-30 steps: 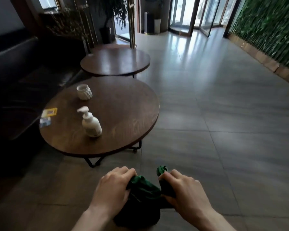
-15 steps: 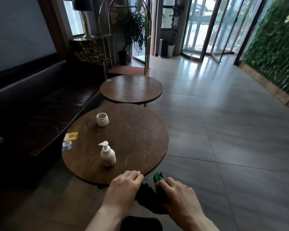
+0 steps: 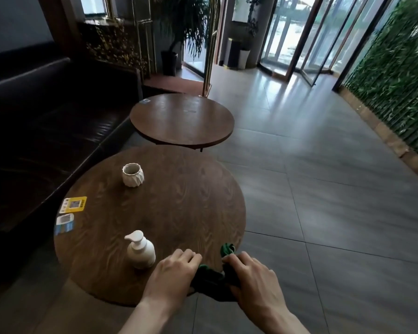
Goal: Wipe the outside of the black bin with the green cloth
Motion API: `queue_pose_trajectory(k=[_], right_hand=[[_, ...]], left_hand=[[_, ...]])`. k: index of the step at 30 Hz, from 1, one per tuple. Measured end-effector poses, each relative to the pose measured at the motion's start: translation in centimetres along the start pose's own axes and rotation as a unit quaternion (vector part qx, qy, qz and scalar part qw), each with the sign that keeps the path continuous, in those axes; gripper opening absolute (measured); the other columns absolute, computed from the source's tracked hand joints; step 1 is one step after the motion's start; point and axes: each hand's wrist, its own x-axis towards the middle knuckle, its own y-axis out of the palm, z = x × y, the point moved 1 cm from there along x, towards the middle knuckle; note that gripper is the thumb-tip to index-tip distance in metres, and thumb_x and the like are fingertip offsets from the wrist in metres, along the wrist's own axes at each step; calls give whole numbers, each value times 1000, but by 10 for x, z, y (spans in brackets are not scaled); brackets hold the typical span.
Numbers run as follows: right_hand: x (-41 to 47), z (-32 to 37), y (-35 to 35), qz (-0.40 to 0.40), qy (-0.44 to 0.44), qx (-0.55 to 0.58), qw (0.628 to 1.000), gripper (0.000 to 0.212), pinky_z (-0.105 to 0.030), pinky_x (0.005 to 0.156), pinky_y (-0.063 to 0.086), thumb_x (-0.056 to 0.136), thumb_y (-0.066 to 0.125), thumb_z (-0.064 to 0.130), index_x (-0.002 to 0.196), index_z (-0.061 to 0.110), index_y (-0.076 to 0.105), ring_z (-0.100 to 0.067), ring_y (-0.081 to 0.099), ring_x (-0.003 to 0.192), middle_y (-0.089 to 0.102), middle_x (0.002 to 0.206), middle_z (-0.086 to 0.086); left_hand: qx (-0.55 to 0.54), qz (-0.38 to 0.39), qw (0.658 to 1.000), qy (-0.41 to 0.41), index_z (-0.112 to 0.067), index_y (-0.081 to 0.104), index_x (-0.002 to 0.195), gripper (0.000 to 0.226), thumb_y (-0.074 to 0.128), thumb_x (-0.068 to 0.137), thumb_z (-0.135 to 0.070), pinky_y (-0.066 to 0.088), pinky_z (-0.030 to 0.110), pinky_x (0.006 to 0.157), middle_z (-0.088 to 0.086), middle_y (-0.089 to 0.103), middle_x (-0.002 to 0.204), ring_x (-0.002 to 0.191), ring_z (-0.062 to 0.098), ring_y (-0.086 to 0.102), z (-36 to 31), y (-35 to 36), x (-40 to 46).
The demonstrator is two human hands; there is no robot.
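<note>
Left hand [image 3: 170, 273]: curling its fingers closed around the left end of the green cloth [image 3: 211, 278], knuckles up.
Right hand [image 3: 252, 277]: gripping the cloth's right end, fingers wrapped shut; a twisted tip is sticking up past the fingertips.
Green cloth: bunching between both hands, hanging over the near edge of the near round table [image 3: 179, 201].
Black bin: not showing in this view.
Pump bottle [image 3: 140, 250]: standing upright just left of the left hand.
White cup [image 3: 132, 175]: sitting upright farther back on the table.
Cards [image 3: 69, 214]: lying flat at the table's left rim.
Far round table [image 3: 181, 119]: standing beyond, beside the dark sofa [image 3: 46, 121].
</note>
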Motion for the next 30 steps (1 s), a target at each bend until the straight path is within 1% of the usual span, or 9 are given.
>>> queue_pose_trajectory(k=[4, 8, 12, 16, 18, 21, 23, 25, 30], right_hand=[[56, -24, 20, 14, 3, 5, 1000, 43, -34, 81, 52, 95, 61, 42, 135, 41, 44, -13, 58, 114, 52, 127, 16], [122, -51, 44, 22, -17, 7, 1000, 38, -36, 77, 53, 96, 59, 38, 131, 42, 45, -16, 58, 109, 53, 123, 14], [204, -83, 78, 20, -58, 12, 998, 40, -34, 73, 52, 98, 60, 35, 135, 40, 46, -17, 55, 109, 53, 128, 13], [268, -106, 117, 15, -109, 24, 994, 50, -34, 86, 55, 98, 62, 26, 145, 33, 46, -21, 54, 119, 51, 145, 6], [292, -117, 142, 37, -138, 24, 989, 55, -37, 105, 51, 100, 59, 26, 152, 32, 40, -27, 47, 138, 43, 159, 1], [317, -135, 180, 104, -168, 25, 980, 75, -43, 129, 22, 102, 57, 39, 164, 37, 15, -29, 10, 161, 12, 174, -2], [317, -142, 191, 119, -182, 21, 976, 84, -46, 131, 9, 101, 54, 50, 164, 41, -1, -29, -6, 162, -5, 175, 0], [319, -150, 207, 117, -190, 32, 974, 86, -49, 132, 5, 100, 48, 59, 162, 44, -10, -29, -14, 160, -12, 174, 2], [319, -160, 221, 97, -188, 25, 977, 87, -51, 130, 2, 98, 40, 70, 159, 47, -18, -30, -18, 159, -17, 174, 3]], left_hand=[[-43, 21, 998, -35, -23, 60, 117, 44, 56, 84, 4, 53, 33, 76, -4, 63, 111, 105, 20, 62, 17, 35, 49], [-56, 14, 997, -54, -24, 53, 122, 40, 46, 90, -1, 50, 34, 85, -4, 58, 120, 114, 20, 56, 32, 70, 106], [-56, 10, 995, -85, -23, 50, 132, 48, 49, 91, 1, 50, 32, 93, -4, 56, 130, 121, 19, 54, 47, 116, 174], [-59, 23, 992, -113, -22, 48, 140, 55, 55, 90, 0, 47, 35, 105, -2, 55, 140, 132, 22, 51, 57, 156, 231], [-55, 42, 987, -142, -26, 38, 149, 65, 55, 90, -3, 32, 36, 119, 0, 43, 156, 148, 22, 34, 65, 179, 250], [-31, 97, 983, -155, -37, 10, 157, 79, 50, 91, -25, 4, 43, 127, -2, 9, 169, 157, 23, -3, 80, 216, 263], [-23, 125, 981, -148, -42, -8, 156, 82, 43, 92, -49, -2, 47, 126, -1, -8, 170, 154, 25, -18, 86, 228, 257], [-23, 145, 977, -154, -44, -23, 152, 86, 34, 92, -65, -4, 48, 126, -2, -20, 168, 151, 23, -28, 89, 248, 256], [-22, 154, 974, -165, -44, -32, 147, 80, 22, 93, -69, -5, 47, 126, -4, -33, 163, 148, 19, -35, 93, 271, 251]])
